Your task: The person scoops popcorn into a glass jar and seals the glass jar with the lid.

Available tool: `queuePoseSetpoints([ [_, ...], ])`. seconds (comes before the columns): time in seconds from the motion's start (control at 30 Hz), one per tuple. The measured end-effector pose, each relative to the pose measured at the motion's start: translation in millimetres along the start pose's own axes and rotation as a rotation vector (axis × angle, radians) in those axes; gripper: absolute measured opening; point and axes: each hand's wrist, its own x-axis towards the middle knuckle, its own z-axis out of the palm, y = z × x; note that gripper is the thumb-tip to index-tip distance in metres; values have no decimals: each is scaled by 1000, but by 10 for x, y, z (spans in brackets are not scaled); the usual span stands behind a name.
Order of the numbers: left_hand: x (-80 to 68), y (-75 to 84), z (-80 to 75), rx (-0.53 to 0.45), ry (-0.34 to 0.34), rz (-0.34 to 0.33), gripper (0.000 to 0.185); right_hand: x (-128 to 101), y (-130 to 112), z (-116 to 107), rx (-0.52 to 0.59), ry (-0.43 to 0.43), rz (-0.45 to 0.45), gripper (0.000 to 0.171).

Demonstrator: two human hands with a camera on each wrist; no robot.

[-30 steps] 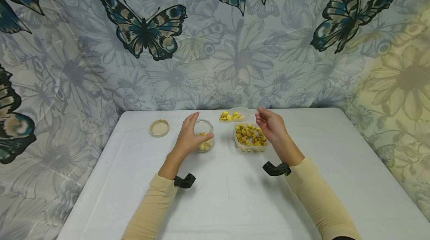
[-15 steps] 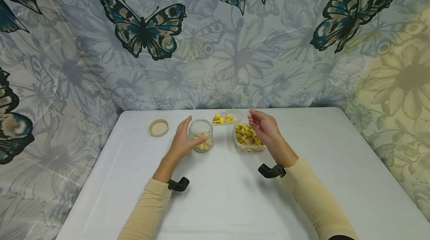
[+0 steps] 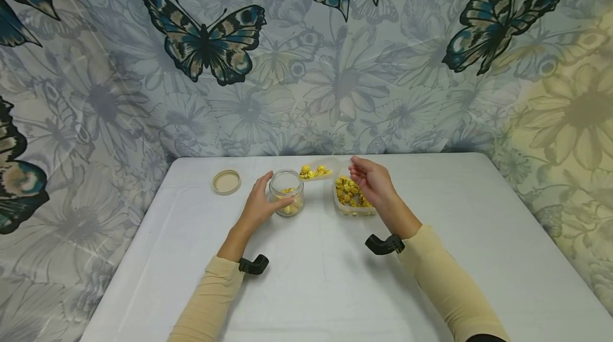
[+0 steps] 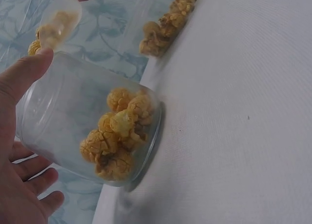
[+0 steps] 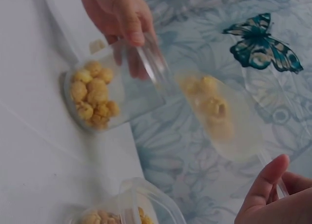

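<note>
Sleeves in pale yellow fill the near field of the head view, each wrist bearing a black camera mount. Past them we find the left hand (image 3: 257, 205) with its fingers wrapped round the side of the jar (image 3: 286, 192), which stands upright on the white table (image 3: 311, 289), left of the tub (image 3: 351, 197) of popcorn. The right hand (image 3: 371, 181) pinches the handle of a clear scoop (image 3: 317, 171) loaded with popcorn, held just above and to the right of the jar's mouth. Farther left lies the lid (image 3: 226, 182), well apart from the jar; behind everything hangs the butterfly curtain (image 3: 306, 55).

We judge the jar to be stiff, smooth and slippery, breakable if it is glass, and light with so little inside; the side wall, where the left hand grips, is the sound place to hold. The scoop looks thin and light, and easily tipped.

The left wrist view alone shows the popcorn (image 4: 119, 131) heaped at the jar's bottom; the right wrist view alone shows how close the scoop (image 5: 219, 117) hangs to the rim. Only the head view shows the lid.
</note>
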Motion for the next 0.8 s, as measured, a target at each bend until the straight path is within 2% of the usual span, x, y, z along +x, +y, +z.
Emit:
queuePoseSetpoints([
  [0.27,1,-42,24,-19,3,-28,95,0,17,9,3,-9,0,18],
  [0.8,0,-52,35,-63,-2,19,89,31,-44,182,-65,-21,-69,9],
])
